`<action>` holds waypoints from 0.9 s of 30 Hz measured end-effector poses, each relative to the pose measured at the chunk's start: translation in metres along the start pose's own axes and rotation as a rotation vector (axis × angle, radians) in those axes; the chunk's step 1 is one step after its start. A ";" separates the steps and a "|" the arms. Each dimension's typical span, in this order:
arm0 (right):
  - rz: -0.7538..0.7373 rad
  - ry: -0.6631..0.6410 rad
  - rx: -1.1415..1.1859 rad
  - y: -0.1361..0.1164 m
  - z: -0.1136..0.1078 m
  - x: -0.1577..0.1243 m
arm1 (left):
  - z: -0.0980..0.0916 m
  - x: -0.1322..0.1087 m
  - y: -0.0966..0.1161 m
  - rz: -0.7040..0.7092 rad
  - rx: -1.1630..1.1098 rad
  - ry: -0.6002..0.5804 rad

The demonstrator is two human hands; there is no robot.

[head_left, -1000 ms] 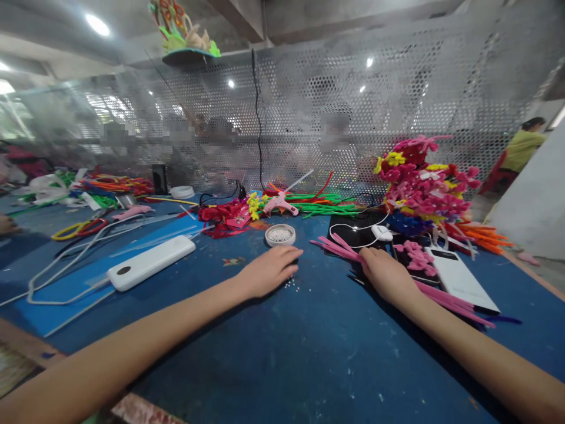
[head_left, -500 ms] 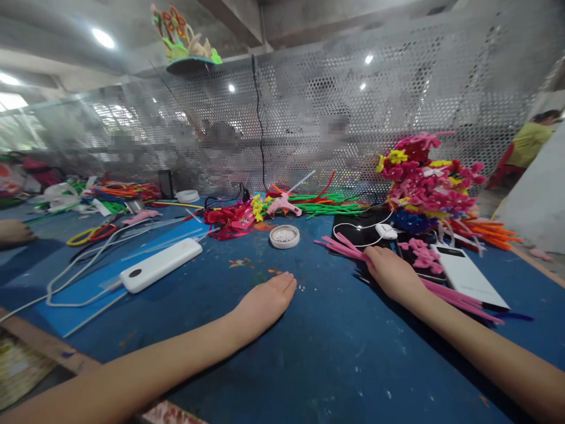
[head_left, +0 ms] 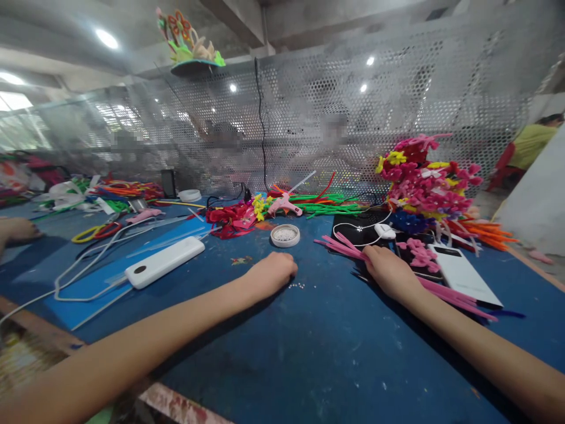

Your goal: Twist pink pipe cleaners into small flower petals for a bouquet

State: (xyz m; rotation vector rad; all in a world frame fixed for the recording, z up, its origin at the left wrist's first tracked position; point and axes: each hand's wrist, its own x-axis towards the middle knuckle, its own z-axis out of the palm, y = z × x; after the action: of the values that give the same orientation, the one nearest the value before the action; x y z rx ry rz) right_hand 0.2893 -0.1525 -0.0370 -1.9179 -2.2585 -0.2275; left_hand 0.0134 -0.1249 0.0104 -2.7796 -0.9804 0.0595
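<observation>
My left hand (head_left: 272,272) is closed, its fingers curled under over the blue tabletop, and whatever it may hold is hidden. Just right of its fingertips lie several tiny white beads (head_left: 302,286). Beyond them stands a small round white dish (head_left: 285,236) with many similar beads inside. On the right, my right hand (head_left: 388,271) is closed around a bundle of pink pipe cleaners (head_left: 459,299), whose tips stick out to the left past the fingers. The bundle lies partly under my forearm.
A pink hot glue gun (head_left: 285,204) rests beside green pipe cleaners (head_left: 331,206). A white power bank (head_left: 165,262) with a cable lies left. Pipe-cleaner flowers (head_left: 430,182) are heaped back right, near a white device (head_left: 465,274). Another person's hand (head_left: 17,229) is at far left.
My left hand has gone from flat with fingers stretched to curled, drawn slightly back from the beads, which now show more. My right hand keeps its grip on the pink pipe cleaners.
</observation>
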 end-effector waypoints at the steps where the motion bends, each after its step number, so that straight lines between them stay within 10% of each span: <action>1: -0.004 -0.001 0.001 0.000 0.000 0.000 | -0.002 0.007 -0.010 -0.031 -0.008 0.023; 12: -0.003 0.003 -0.011 -0.001 -0.001 0.001 | 0.009 0.060 -0.095 -0.280 -0.088 0.109; 20: -0.004 0.005 -0.007 -0.001 0.000 0.002 | 0.016 0.047 -0.088 -0.279 -0.040 0.211; 27: -0.010 0.003 -0.010 0.000 0.000 0.001 | 0.022 -0.003 -0.032 -0.116 -0.025 0.273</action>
State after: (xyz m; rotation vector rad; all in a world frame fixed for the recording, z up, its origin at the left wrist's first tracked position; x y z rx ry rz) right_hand 0.2889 -0.1512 -0.0369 -1.9095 -2.2700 -0.2430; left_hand -0.0112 -0.0989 -0.0048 -2.6522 -1.0711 -0.3404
